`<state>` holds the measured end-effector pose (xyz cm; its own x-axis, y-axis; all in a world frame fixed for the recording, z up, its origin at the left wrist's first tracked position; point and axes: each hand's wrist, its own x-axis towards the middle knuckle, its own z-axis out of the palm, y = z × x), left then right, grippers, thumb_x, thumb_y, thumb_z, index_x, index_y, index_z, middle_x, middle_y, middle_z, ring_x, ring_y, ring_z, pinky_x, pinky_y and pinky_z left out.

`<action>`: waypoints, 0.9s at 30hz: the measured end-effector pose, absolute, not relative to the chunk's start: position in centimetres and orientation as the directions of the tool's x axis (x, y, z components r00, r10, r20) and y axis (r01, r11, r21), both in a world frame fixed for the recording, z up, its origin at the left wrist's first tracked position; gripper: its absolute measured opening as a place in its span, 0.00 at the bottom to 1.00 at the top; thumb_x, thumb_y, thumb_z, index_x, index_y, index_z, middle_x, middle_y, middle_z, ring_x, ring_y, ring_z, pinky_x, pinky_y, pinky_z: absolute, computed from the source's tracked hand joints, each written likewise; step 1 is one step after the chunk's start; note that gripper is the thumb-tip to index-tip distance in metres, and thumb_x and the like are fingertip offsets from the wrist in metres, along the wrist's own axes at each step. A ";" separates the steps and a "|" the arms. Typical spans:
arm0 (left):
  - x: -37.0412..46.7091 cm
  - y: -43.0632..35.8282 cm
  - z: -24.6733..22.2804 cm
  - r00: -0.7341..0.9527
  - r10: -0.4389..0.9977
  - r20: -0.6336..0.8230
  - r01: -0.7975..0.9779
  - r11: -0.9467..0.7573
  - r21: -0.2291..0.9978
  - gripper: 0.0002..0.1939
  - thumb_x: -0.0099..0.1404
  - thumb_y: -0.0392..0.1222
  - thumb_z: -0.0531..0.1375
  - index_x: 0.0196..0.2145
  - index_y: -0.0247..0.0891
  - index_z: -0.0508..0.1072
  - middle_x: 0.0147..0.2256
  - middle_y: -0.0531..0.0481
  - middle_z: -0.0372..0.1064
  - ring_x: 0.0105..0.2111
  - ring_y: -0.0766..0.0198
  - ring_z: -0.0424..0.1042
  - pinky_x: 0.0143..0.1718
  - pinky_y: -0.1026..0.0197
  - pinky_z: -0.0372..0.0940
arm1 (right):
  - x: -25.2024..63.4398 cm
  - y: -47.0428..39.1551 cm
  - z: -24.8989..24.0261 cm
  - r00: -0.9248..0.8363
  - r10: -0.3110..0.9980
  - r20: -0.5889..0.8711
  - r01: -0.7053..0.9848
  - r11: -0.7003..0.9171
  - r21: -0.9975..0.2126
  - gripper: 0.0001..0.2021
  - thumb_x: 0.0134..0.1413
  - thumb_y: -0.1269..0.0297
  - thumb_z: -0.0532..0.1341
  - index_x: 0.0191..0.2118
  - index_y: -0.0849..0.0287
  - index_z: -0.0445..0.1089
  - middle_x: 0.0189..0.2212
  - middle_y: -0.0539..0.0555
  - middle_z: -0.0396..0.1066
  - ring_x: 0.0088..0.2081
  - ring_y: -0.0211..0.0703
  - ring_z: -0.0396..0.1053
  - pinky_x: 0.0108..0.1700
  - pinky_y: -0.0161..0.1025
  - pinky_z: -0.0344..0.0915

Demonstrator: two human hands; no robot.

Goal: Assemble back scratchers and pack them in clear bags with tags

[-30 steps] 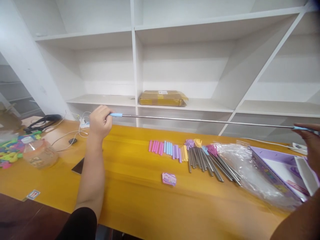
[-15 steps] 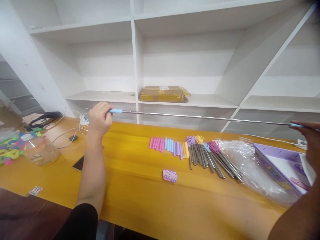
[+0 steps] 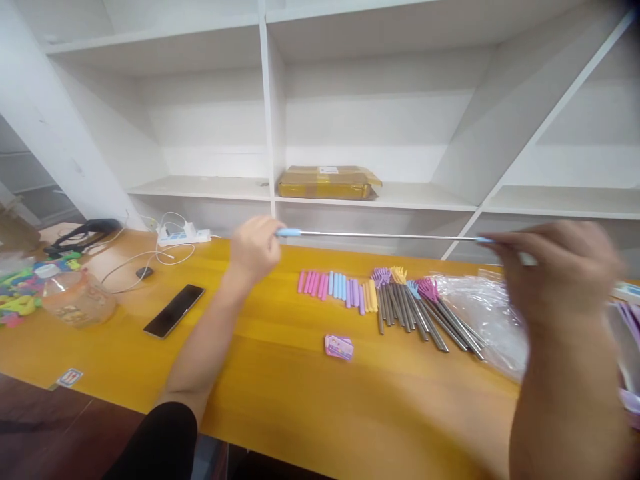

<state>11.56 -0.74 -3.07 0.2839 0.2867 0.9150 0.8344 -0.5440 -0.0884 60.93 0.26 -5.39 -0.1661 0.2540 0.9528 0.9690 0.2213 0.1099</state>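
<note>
A thin, silvery metal rod (image 3: 385,235) was held in the air across the middle of the frame, straight and dipping slightly rightward. A light-blue sleeve (image 3: 289,233) covered its left end; at right, a small blue part (image 3: 483,239) showed.

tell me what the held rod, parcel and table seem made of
The held rod: probably polished metal, given its silvery shine. The parcel: likely cardboard, partly glossy, from its brown boxy look. The table: smooth, wood or laminate; faint streaks leave it open.
</note>
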 end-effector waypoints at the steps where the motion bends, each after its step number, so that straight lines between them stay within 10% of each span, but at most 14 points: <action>1: 13.4 -1.0 -4.0 0.297 0.301 0.906 0.829 -0.552 -0.088 0.16 0.59 0.25 0.55 0.36 0.41 0.78 0.31 0.47 0.77 0.33 0.57 0.72 0.33 0.55 0.60 | 57.5 -0.1 -5.4 -0.289 0.230 0.929 0.919 0.338 0.202 0.14 0.63 0.53 0.74 0.29 0.55 0.82 0.26 0.58 0.72 0.29 0.40 0.61 0.33 0.45 0.56; 7: 17.6 -3.0 -6.4 0.311 0.343 0.887 0.851 -0.517 -0.098 0.16 0.58 0.23 0.56 0.34 0.41 0.78 0.29 0.49 0.76 0.30 0.59 0.68 0.30 0.55 0.55 | 43.2 -2.2 -7.8 -0.410 0.140 0.901 0.780 0.566 0.267 0.08 0.69 0.77 0.64 0.44 0.56 0.77 0.32 0.53 0.70 0.35 0.44 0.59 0.39 0.41 0.59; 18: 16.4 -6.6 -3.7 0.380 0.240 0.893 0.875 -0.405 -0.263 0.16 0.61 0.22 0.55 0.29 0.42 0.75 0.23 0.49 0.70 0.25 0.58 0.60 0.28 0.51 0.47 | 40.0 -4.2 -8.2 -0.355 0.065 0.933 0.722 0.653 0.229 0.11 0.67 0.77 0.65 0.48 0.55 0.74 0.30 0.51 0.69 0.33 0.43 0.60 0.37 0.41 0.57; 27: 15.4 -6.1 -3.0 0.384 0.413 0.826 0.820 -0.564 -0.099 0.15 0.70 0.24 0.53 0.34 0.40 0.75 0.30 0.48 0.74 0.32 0.58 0.65 0.32 0.53 0.57 | 41.5 -5.9 -6.4 -0.347 0.092 0.933 0.799 0.551 0.242 0.10 0.66 0.75 0.68 0.47 0.53 0.74 0.31 0.52 0.72 0.33 0.43 0.61 0.36 0.43 0.56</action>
<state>15.42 -6.08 -2.98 0.3839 0.4132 0.8258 0.8196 -0.5644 -0.0986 41.52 -5.89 -6.41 -0.3466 0.0918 0.9335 0.7986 0.5509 0.2424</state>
